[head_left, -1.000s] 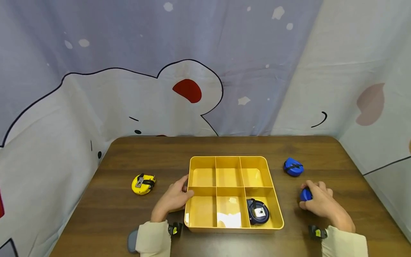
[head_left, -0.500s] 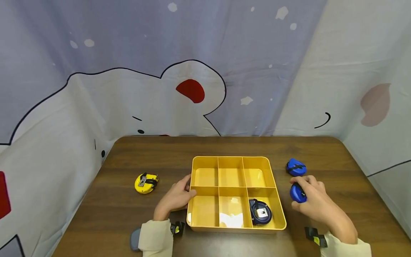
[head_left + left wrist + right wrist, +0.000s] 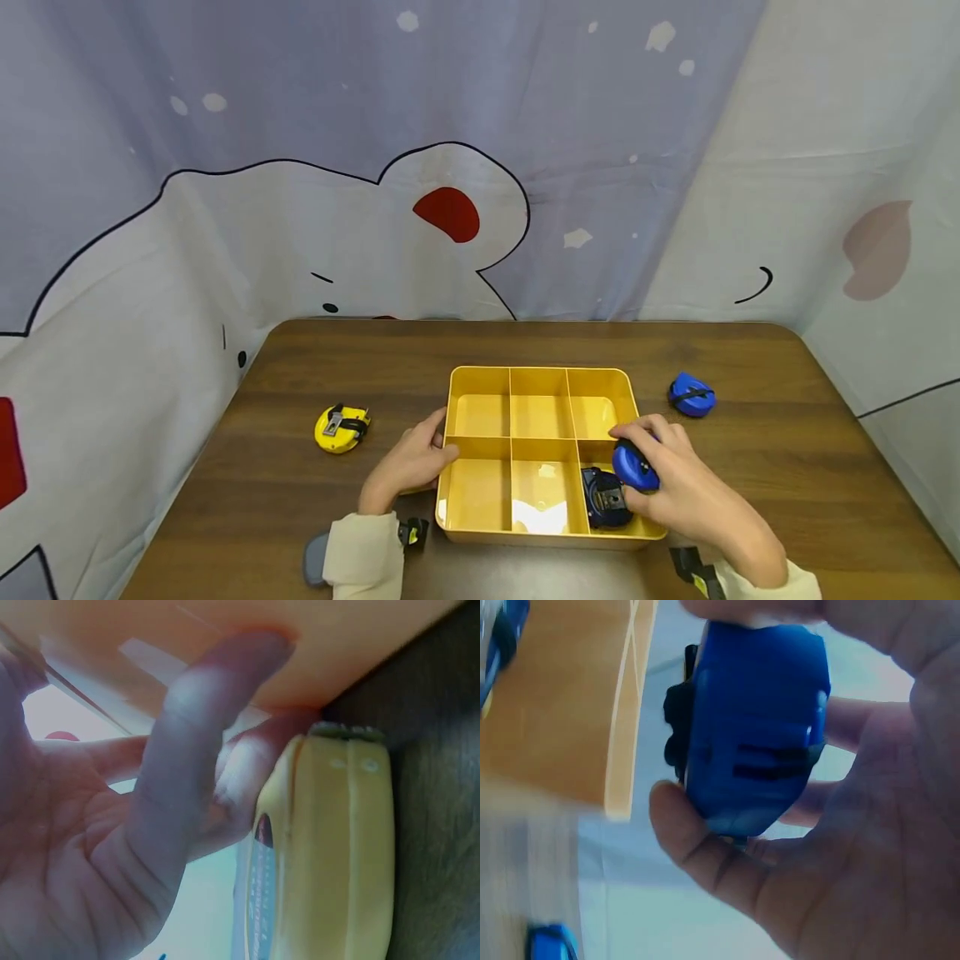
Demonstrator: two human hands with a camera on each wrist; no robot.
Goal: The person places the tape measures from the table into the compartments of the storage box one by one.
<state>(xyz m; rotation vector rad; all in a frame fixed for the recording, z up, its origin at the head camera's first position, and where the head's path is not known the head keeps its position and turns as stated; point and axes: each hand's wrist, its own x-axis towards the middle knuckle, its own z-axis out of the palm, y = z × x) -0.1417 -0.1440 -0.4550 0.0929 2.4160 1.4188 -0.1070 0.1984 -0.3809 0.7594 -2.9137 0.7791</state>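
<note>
My right hand (image 3: pixel 693 487) grips a blue tape measure (image 3: pixel 634 465) between thumb and fingers, over the right side of a yellow six-compartment box (image 3: pixel 551 540). Below it, a dark blue tape measure (image 3: pixel 604 498) lies in the front right compartment, partly covered by the hand. My left hand (image 3: pixel 408 458) holds the box's left wall, its thumb at the rim and fingers outside. Close under that hand, a yellow tape measure (image 3: pixel 330 847) stands on the table beside the box, mostly hidden in the head view.
Another yellow tape measure (image 3: pixel 341 428) lies to the left on the wooden table (image 3: pixel 375 350). A second blue tape measure (image 3: pixel 692 395) rests right of the box. A grey rounded object (image 3: pixel 315 558) shows beside the left sleeve. A printed curtain (image 3: pixel 300 242) hangs behind the table.
My right hand has lifted the blue tape measure off the table and carried it left over the box. The left hand keeps its hold on the box.
</note>
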